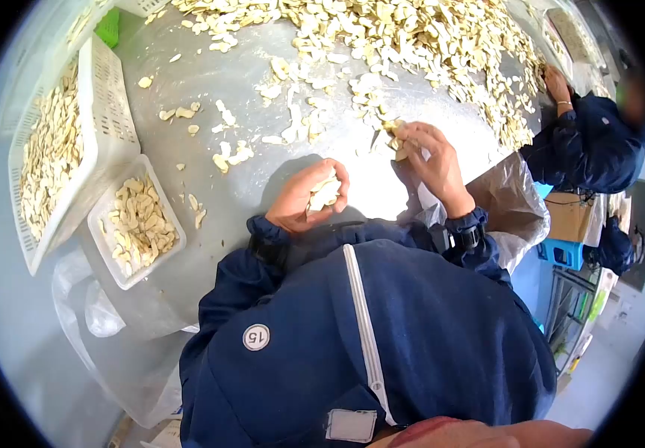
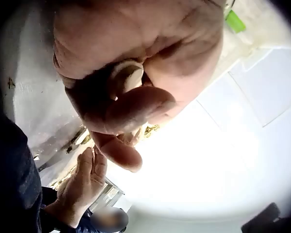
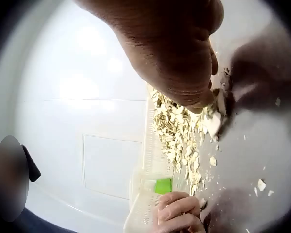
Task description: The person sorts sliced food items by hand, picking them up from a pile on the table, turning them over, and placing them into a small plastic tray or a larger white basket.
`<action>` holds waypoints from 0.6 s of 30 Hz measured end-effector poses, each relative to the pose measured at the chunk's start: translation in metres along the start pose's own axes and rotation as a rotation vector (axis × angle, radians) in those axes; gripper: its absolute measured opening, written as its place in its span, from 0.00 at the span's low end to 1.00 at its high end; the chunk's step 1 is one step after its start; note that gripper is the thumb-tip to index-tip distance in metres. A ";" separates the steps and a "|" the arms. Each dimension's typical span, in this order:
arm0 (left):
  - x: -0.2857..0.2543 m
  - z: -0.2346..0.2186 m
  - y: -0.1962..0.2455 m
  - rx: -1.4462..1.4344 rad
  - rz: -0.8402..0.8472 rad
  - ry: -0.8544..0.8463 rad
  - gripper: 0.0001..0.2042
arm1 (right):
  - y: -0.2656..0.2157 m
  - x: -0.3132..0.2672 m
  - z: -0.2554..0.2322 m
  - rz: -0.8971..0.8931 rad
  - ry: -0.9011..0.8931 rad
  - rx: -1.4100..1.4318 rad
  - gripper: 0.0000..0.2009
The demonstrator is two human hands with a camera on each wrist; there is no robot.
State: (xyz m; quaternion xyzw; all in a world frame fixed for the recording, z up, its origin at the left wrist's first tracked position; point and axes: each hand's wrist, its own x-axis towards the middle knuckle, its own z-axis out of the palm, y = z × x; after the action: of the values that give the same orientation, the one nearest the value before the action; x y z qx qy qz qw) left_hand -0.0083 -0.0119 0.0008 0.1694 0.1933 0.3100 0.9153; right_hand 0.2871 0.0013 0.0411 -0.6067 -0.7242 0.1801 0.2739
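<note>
Head view, wearer at a grey table [image 1: 210,82] strewn with pale slices [image 1: 427,37]. I see the left hand [image 1: 311,198] cupped at the near edge, fingers curled round a small handful of slices [image 1: 325,193] — the left wrist view confirms one pale piece lodged between palm and bent fingers [image 2: 131,109]. The right hand [image 1: 428,160] lies just beyond, fingertips pinched on a single slice [image 1: 395,128] at the fringe of the heap; the right wrist view shows that contact at table level. At left, a small white basket [image 1: 167,257] of sorted slices stands beside a larger white crate [image 1: 110,104]. A second worker [image 1: 599,142] — in matching navy — sits at far right.
</note>
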 end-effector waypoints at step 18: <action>0.001 -0.005 -0.005 -0.064 0.042 0.084 0.16 | -0.005 0.094 0.040 -0.133 -0.002 -0.215 0.12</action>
State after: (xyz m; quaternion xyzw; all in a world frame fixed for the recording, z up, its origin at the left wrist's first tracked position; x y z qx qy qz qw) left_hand -0.0073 -0.0143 -0.0056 0.1310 0.2179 0.3418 0.9047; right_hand 0.2476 0.0954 0.0297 -0.5829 -0.7783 0.0834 0.2178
